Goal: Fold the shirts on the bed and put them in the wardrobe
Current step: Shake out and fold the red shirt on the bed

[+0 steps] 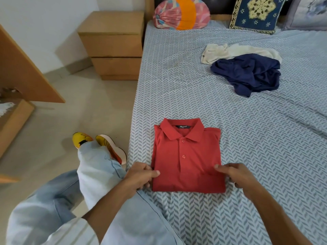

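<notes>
A red polo shirt (187,156) lies folded into a neat rectangle, collar up, near the bed's left edge. My left hand (141,175) grips its lower left edge, thumb on top. My right hand (235,174) holds the lower right edge, fingers on the cloth. Farther up the bed a crumpled navy shirt (247,75) lies partly over a crumpled white shirt (230,52). The bed (265,138) has a blue-grey herringbone sheet.
A wooden nightstand (113,45) stands left of the bed's head. A wooden furniture panel (23,71) rises at the far left. Pillows (182,14) line the headboard. My jeans-clad legs and yellow shoes (99,144) hang over the tiled floor.
</notes>
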